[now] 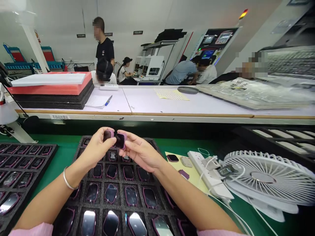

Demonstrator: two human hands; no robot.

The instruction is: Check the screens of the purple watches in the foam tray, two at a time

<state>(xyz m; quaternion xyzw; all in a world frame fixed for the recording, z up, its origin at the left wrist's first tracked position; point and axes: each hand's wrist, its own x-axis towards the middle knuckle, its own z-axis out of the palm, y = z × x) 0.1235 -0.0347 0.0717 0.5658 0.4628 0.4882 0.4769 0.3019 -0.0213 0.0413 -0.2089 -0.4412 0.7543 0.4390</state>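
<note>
My left hand (98, 146) pinches a small purple watch body (108, 134) by its edges. My right hand (140, 151) grips a second purple watch body (120, 141) with a dark screen, held right beside the first one. Both hands hover above a black foam tray (118, 183) whose pockets hold several more purple watch bodies with glossy screens. A silver bangle (67, 179) circles my left wrist.
A second black tray (22, 167) of watch bodies lies at the left. A yellow sheet (194, 175) with loose parts, a white power strip (209, 172) and a white fan (268, 178) lie at the right. Foam sheets (51, 93) are stacked on the far bench; several people work beyond.
</note>
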